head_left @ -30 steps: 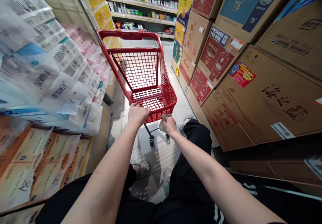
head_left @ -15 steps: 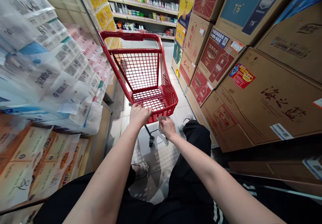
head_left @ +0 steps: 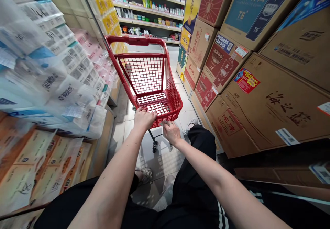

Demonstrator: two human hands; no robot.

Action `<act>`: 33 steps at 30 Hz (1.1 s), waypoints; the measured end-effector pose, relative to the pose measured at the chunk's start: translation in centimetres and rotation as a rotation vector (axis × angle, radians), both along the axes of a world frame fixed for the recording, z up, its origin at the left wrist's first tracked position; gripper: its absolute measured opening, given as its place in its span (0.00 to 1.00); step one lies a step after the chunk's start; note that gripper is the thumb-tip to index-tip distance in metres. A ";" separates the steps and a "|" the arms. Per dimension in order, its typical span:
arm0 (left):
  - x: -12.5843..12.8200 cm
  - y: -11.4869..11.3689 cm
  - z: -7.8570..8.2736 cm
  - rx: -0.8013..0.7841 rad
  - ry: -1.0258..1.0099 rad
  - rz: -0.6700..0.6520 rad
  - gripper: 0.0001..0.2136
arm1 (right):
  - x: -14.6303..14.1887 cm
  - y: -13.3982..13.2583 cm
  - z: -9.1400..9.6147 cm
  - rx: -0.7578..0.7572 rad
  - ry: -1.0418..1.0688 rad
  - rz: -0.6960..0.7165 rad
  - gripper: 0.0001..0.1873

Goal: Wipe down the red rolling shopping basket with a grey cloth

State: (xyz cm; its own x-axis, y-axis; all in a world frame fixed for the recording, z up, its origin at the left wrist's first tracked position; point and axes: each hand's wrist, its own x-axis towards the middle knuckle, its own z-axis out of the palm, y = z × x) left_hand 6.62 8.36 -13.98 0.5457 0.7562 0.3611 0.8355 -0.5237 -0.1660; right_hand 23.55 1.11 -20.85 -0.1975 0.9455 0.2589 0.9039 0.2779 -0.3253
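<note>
A red plastic shopping cart (head_left: pixel 150 71) with a grid basket stands in front of my knees, its basket empty. My left hand (head_left: pixel 144 119) is closed over the basket's near rim, at its left corner. Just to the right, my right hand (head_left: pixel 171 131) is closed with its fingertips at the front of the basket, below the rim. A small pale, crumpled piece (head_left: pixel 163 123), like tissue or thin cloth, pokes out from its fingers against the red grid. Its exact kind is hard to tell.
Stacked cardboard liquor cartons (head_left: pixel 278 105) wall the aisle on the right. Plastic-wrapped paper packs (head_left: pixel 62 88) are piled on the left, with orange packs (head_left: pixel 46 167) below. Shelves of bottles (head_left: pixel 157 9) stand at the back. My legs straddle the tiled floor (head_left: pixel 157 163).
My right hand has shifted slightly, and the pale piece now shows more to the left of its fingertips. My left hand keeps its place on the rim. The view has tilted slightly.
</note>
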 end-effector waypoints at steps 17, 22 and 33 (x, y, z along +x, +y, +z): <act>-0.2 0.1 -0.5 0.019 0.012 -0.026 0.15 | 1.7 0.6 2.3 0.023 0.082 0.065 0.19; -0.1 0.6 -1.1 0.051 0.009 -0.019 0.16 | 3.6 1.2 4.3 0.214 0.259 -0.073 0.22; -0.8 0.3 0.0 0.031 -0.001 -0.009 0.20 | 7.2 5.8 5.3 0.192 -0.073 0.182 0.20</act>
